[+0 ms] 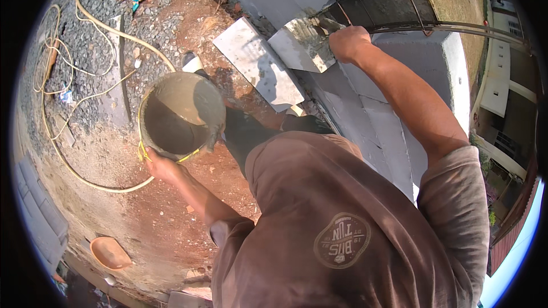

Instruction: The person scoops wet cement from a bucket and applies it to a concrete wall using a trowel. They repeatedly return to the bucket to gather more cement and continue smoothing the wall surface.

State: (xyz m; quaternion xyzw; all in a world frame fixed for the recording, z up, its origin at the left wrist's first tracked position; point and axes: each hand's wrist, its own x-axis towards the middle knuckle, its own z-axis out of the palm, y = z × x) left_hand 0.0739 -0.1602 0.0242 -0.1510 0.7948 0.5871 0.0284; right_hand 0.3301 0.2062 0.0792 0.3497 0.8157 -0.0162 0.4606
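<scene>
Bucket [218, 94] w/ what looks like grey mix [177, 113] is at your L, beside your leg [246, 136]; L hand's [164, 166] fingers closed on its rim. One-handed hold: if it slips/tips, mix could spill. R hand's [349, 44] fingers curled nr rebar [442, 25], can't tell round what. Orange pan [110, 253], contents unclear.

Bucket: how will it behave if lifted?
The bucket is probably stiff: it looks evenly round. It may tip, since the left hand holds only one side. Grey-coated inside, so perhaps heavy; fill is unclear.
</scene>
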